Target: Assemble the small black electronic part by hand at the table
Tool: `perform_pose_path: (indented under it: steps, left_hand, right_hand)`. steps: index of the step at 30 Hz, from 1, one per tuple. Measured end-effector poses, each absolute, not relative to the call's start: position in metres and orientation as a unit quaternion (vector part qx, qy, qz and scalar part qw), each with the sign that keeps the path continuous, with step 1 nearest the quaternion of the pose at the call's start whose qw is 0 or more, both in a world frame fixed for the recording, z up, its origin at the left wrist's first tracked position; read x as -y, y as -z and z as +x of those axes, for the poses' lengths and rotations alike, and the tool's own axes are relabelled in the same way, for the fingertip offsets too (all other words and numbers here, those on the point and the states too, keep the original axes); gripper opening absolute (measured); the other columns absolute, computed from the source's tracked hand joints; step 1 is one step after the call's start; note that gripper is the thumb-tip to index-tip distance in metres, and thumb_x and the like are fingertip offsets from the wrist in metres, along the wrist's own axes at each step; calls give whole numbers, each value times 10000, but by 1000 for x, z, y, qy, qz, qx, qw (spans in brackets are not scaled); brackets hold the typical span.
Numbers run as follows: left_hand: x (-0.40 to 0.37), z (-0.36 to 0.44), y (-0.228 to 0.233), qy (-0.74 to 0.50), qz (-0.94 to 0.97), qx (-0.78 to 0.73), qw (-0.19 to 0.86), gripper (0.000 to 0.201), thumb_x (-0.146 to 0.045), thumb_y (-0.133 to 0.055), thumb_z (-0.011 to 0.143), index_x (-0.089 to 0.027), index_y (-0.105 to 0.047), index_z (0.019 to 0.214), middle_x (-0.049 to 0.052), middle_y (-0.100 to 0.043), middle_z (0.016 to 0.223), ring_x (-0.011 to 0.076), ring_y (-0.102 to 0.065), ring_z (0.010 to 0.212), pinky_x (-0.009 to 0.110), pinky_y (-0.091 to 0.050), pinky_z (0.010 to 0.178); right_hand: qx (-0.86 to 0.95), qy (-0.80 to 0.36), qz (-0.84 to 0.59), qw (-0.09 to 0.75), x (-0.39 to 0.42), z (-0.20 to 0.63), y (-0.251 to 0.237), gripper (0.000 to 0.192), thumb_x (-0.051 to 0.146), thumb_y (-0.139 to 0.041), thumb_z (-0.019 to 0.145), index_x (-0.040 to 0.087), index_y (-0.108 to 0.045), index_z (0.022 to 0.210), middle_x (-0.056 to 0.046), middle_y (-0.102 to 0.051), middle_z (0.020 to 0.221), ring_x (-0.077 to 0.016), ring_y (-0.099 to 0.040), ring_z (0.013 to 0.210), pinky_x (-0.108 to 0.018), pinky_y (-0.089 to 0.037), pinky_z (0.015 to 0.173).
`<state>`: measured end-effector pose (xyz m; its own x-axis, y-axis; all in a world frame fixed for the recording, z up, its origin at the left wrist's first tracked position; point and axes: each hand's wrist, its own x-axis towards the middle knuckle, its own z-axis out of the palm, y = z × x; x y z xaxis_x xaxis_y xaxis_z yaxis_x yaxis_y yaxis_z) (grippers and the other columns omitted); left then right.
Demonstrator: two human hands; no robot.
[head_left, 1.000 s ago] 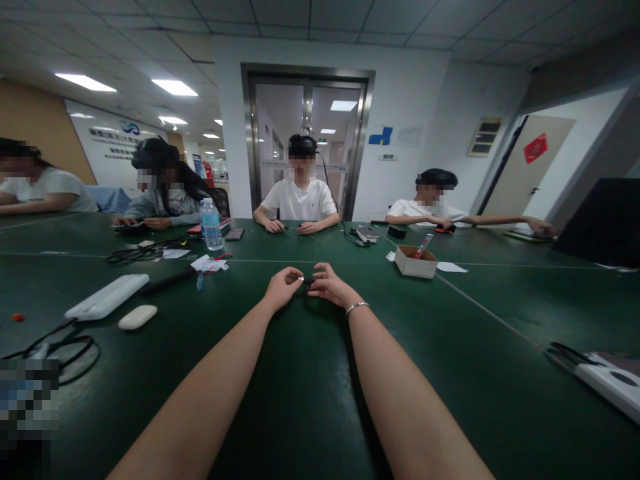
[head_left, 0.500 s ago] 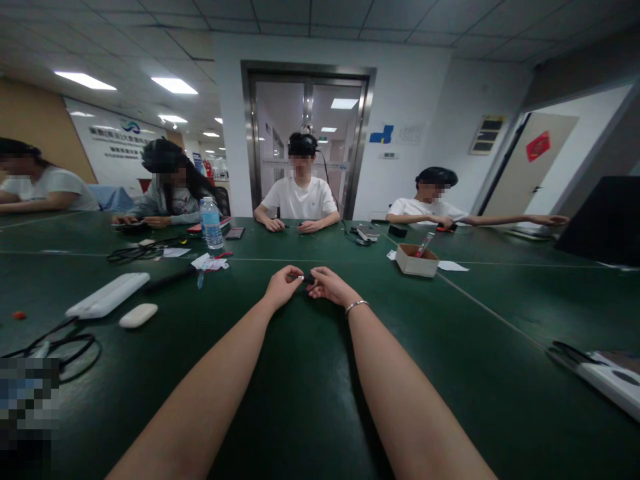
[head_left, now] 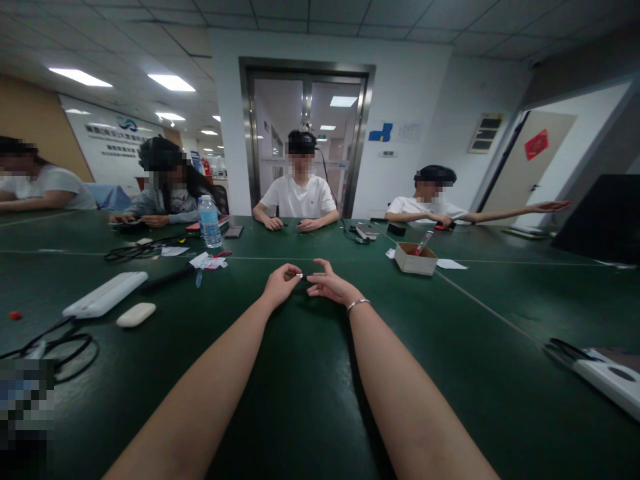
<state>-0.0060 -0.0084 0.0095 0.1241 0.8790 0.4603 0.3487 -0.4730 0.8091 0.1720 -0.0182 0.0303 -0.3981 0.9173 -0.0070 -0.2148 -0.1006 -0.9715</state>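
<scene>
Two bare hands meet over a tiny silvery piece at mid-table.

The left hand (head_left: pixel 281 283) has its grip pinched on a small silvery object (head_left: pixel 299 275), too small to identify, held just above the dark green table (head_left: pixel 310 400). The right hand (head_left: pixel 329 285) sits just beside it, fingers spread apart, bracelet at the wrist. Farther off lie a small cardboard box (head_left: pixel 414 259) and a clear plastic water bottle (head_left: pixel 209 222).

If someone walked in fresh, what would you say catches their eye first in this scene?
Two bare forearms stretch over the dark green table, the left hand pinching a small silvery-tipped object against the right hand, which wears a thin silver bracelet. Beyond sit a clear plastic water bottle at left and an open cardboard box at right.
</scene>
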Motion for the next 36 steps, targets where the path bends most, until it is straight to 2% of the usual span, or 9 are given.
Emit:
perform_pose_path:
  steps: [4, 9, 12, 15, 19, 23, 28, 32, 36]
  left_hand:
    - [8, -5, -9, -491, 705, -437, 264, 184, -285, -598, 711, -186, -630, 863, 27, -640, 861, 122, -549, 656, 251, -443, 636]
    - [6, -5, -6, -500, 702, -436, 260, 173, -287, -593, 716, -189, -627, 855, 25, -639, 852, 121, -549, 656, 249, -443, 635]
    - [3, -5, -5, -511, 694, -435, 260, 179, -288, -598, 715, -184, -626, 858, 32, -641, 846, 122, -552, 657, 250, -445, 635]
    - [2, -5, -6, -514, 688, -443, 258, 172, -271, -605, 704, -183, -630, 850, 32, -642, 834, 124, -555, 662, 252, -447, 641]
    - [0, -5, -5, -515, 678, -447, 274, 152, -265, -607, 697, -178, -628, 821, 30, -640, 804, 126, -563, 660, 253, -451, 644]
    - [-3, -6, -2, -520, 678, -436, 283, 152, -265, -609, 695, -178, -622, 818, 32, -637, 808, 129, -569, 682, 253, -453, 651]
    - [-3, -6, -2, -527, 670, -435, 290, 152, -256, -607, 690, -168, -617, 814, 35, -631, 807, 130, -568, 693, 250, -454, 653]
    - [0, -6, -5, -522, 672, -437, 292, 151, -261, -604, 695, -169, -616, 814, 32, -627, 795, 128, -565, 685, 250, -456, 646]
    - [1, -6, -6, -525, 664, -439, 301, 139, -244, -604, 692, -168, -610, 808, 31, -623, 787, 125, -565, 679, 247, -461, 640]
  right_hand:
    - [525, -652, -376, 397, 18, 171, -31, 473, 235, -621, 798, 256, -303, 1148, -31, -525, 896, -109, -618, 513, -243, -546, 463]
    - [549, -644, -352, 400, 16, 171, -30, 692, 127, -702, 704, 314, -258, 1201, -8, -508, 965, -112, -647, 581, -264, -568, 579]
    - [534, -652, -379, 382, 15, 170, -30, 392, 330, -538, 863, 226, -315, 1168, -40, -567, 845, -130, -637, 550, -251, -551, 514]
    - [541, -657, -370, 373, 15, 171, -29, 266, 290, -500, 883, 178, -391, 1097, -42, -575, 769, -123, -618, 518, -224, -529, 474]
    - [532, -663, -334, 407, 17, 173, -29, 492, 154, -636, 765, 241, -339, 1148, 8, -541, 832, -108, -635, 572, -252, -555, 584]
    - [523, -673, -358, 382, 18, 173, -30, 342, 304, -546, 846, 196, -364, 1115, -43, -560, 841, -125, -634, 560, -241, -546, 512]
    - [549, -667, -311, 398, 18, 173, -30, 583, 146, -667, 728, 291, -321, 1174, -2, -524, 953, -120, -658, 628, -288, -565, 639]
    - [519, -671, -364, 384, 14, 172, -28, 320, 302, -531, 863, 195, -374, 1121, -56, -592, 825, -143, -649, 582, -257, -553, 534]
    - [523, -677, -348, 383, 16, 172, -29, 337, 127, -583, 810, 177, -411, 1095, -48, -610, 807, -144, -652, 603, -244, -553, 540]
